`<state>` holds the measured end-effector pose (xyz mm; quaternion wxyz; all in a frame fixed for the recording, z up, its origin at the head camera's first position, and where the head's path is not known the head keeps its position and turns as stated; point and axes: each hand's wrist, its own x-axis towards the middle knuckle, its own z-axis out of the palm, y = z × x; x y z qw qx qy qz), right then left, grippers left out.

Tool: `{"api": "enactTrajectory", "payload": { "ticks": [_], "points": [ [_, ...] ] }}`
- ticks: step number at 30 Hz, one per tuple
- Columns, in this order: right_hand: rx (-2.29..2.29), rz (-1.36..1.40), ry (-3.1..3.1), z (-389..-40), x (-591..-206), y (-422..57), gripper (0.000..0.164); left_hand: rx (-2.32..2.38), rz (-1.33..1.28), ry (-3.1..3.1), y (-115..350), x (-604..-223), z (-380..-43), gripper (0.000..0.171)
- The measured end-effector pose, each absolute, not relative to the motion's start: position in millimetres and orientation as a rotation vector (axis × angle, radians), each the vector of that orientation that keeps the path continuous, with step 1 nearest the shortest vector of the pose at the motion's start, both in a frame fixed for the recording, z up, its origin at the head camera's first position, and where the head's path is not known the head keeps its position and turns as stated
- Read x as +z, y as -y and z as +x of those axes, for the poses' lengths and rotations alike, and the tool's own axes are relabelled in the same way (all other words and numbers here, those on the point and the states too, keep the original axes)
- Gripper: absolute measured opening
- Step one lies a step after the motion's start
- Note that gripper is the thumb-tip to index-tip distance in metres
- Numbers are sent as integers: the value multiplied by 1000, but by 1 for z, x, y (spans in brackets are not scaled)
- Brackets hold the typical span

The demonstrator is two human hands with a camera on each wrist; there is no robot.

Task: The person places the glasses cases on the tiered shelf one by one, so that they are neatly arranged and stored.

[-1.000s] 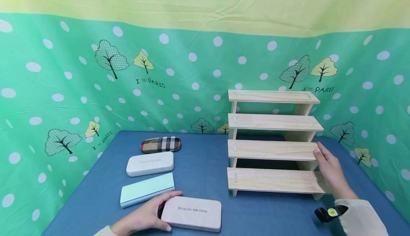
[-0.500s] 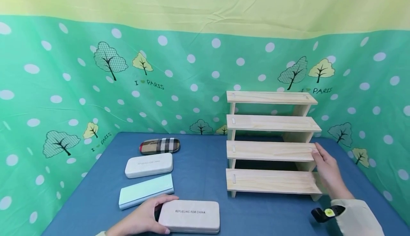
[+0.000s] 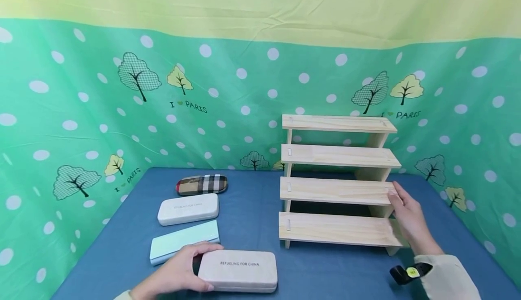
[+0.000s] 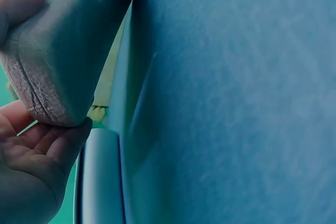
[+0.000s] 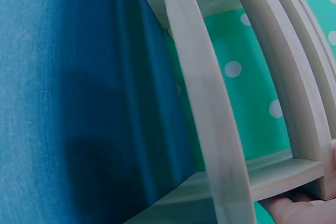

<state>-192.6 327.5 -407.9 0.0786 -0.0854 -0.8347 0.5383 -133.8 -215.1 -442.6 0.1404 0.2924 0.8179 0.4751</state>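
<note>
A matt, finely grained beige case (image 3: 238,270), felt-like in the left wrist view, is gripped at its end. The rack (image 3: 338,191) is made of pale, unvarnished wood with faint grain. The table (image 3: 252,209) is covered in matt blue cloth. A smooth mint case (image 3: 183,241), a matt white case (image 3: 188,208) and a plaid fabric case (image 3: 202,184) are seen.

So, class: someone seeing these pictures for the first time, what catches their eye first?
Probably the pale wooden stepped rack with four bare shelves, standing right of centre on the blue table; the right hand touches its right end. At the front left, the left hand grips a beige case printed REFUELING FOR CHINA, with three more cases lined up behind it.
</note>
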Motion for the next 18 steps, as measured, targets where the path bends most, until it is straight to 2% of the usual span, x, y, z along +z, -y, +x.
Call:
{"api": "enactTrajectory", "payload": {
  "ticks": [18],
  "points": [
    [1633, -209, 2502, -189, -407, -310, 67, 1473, 897, -2435, 220, -408, -141, 57]
  ]
}}
